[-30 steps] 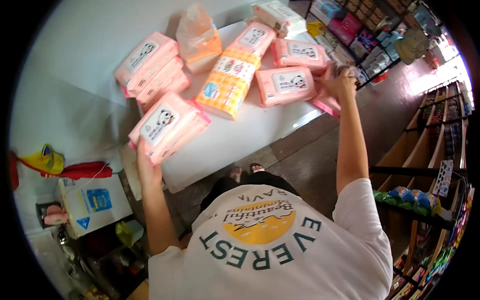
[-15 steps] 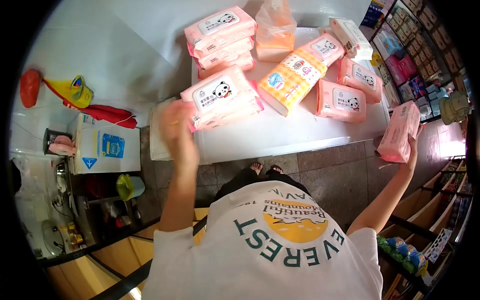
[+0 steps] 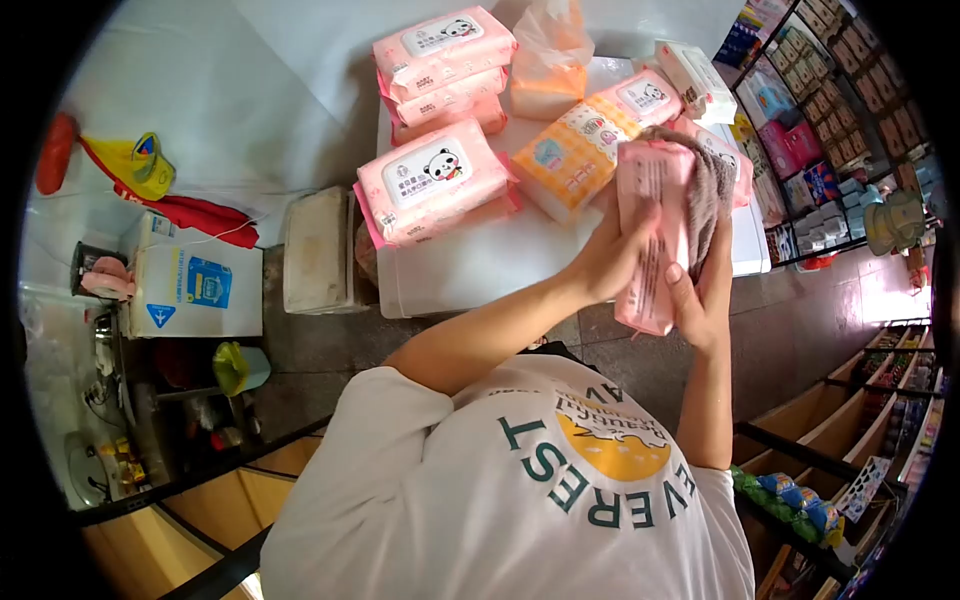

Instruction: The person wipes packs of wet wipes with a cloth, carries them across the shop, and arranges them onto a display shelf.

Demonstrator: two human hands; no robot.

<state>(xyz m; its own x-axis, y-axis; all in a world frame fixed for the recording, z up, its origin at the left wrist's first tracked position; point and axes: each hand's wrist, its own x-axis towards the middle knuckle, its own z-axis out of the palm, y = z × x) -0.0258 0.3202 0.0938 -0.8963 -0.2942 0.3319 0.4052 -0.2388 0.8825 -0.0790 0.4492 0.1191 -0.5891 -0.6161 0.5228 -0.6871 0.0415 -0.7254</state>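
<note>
A pink pack of wet wipes point(image 3: 652, 235) is held upright in front of me, its printed side facing me. My left hand point(image 3: 622, 250) grips it from the left, fingers partly hidden along its face. My right hand point(image 3: 706, 300) is closed at its right side, thumb on the pack. Under that hand a grey-brown cloth point(image 3: 708, 185) drapes over the pack's top and right edge. On the white table point(image 3: 440, 280), more pink wipes with panda labels lie at left, the nearest point(image 3: 428, 183) in front of a stack point(image 3: 445, 50).
A yellow checked pack point(image 3: 572, 160) lies mid-table, beside an orange item in a clear plastic bag point(image 3: 550, 65). A white pack point(image 3: 695, 80) sits at the back right. Shelves of goods point(image 3: 830, 130) stand at right, and a white foam box point(image 3: 318, 250) by the table's left end.
My right hand has brought the pink pack from the far right to the middle. My left hand has left the near-left pack and joined it. The cloth now shows clearly against the pack.
</note>
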